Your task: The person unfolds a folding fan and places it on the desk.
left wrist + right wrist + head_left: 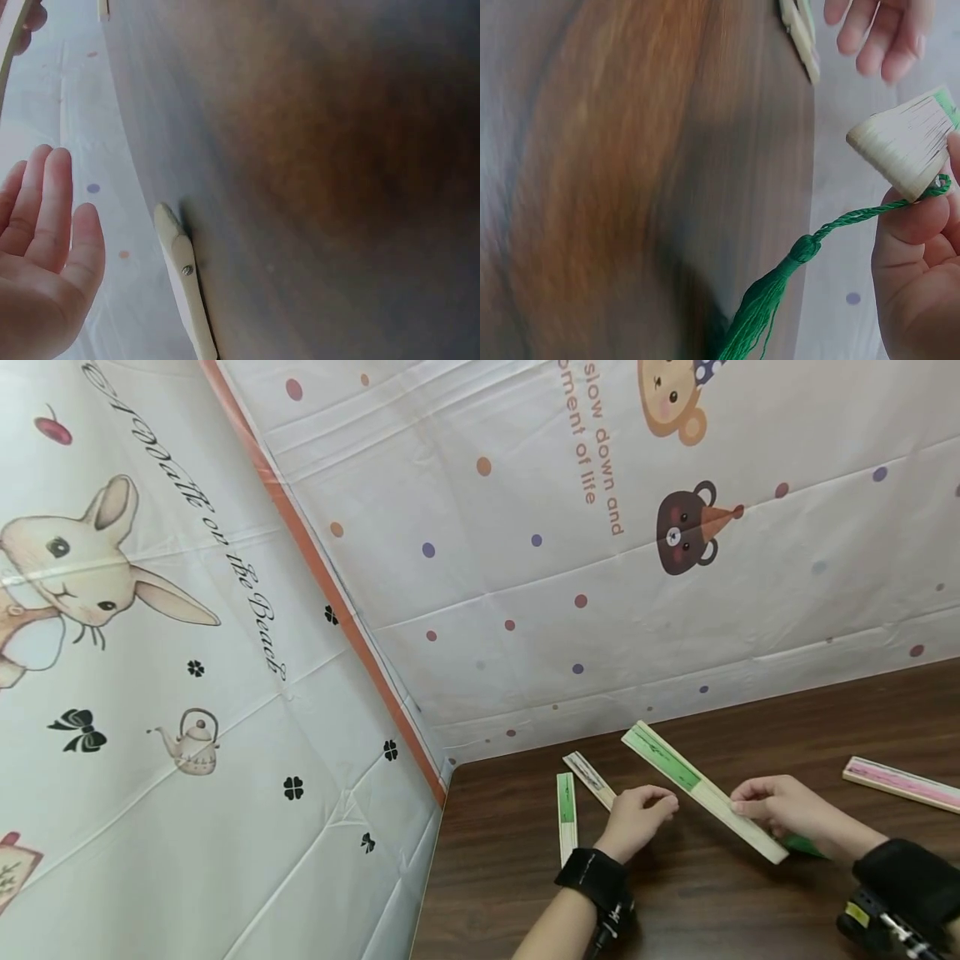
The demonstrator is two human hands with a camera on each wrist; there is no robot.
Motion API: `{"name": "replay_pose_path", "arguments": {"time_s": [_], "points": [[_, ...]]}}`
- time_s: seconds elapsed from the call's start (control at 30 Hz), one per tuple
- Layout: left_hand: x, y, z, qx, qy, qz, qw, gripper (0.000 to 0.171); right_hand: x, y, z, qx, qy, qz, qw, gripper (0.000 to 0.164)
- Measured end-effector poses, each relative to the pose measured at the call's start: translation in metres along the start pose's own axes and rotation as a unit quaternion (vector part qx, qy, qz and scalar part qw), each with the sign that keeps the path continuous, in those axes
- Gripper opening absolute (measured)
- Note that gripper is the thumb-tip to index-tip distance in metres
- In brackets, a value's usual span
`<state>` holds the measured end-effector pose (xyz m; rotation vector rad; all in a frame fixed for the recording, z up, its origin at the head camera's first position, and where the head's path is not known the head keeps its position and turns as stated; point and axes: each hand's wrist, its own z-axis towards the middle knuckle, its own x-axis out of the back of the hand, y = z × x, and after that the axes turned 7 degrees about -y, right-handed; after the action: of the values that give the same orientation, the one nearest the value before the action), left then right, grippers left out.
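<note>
A closed folding fan (703,789) with pale wooden ribs and a green printed part is held at its lower end by my right hand (795,814). It hangs tilted above the table. In the right wrist view, thumb and fingers pinch the fan's end, and a green tassel (761,307) dangles from it on a twisted cord. My left hand (637,820) holds nothing; its fingers are extended in the left wrist view. Near it lie a closed fan with a grey print (590,779) and another closed green fan (567,814), partly hidden by the wrist.
A closed pink fan (903,783) lies on the dark wooden table (495,852) at the right. Printed white cloth (465,585) hangs along the table's back and left sides. Each wrist wears a black strap (596,877) with a camera.
</note>
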<state>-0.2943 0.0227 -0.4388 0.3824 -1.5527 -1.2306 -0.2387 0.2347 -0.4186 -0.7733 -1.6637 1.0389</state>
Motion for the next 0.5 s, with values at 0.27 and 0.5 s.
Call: {"name": "replay_pose_path", "arguments": {"time_s": [0.27, 0.5], "points": [[-0.004, 0.0, -0.002, -0.021, -0.013, -0.058, 0.998, 0.016, -0.008, -0.005, -0.005, 0.005, -0.041, 0.065, 0.997, 0.026], [-0.002, 0.003, -0.005, -0.026, -0.021, -0.119, 0.9923, 0.017, -0.012, -0.006, -0.007, 0.018, -0.065, 0.121, 0.99, 0.017]]}}
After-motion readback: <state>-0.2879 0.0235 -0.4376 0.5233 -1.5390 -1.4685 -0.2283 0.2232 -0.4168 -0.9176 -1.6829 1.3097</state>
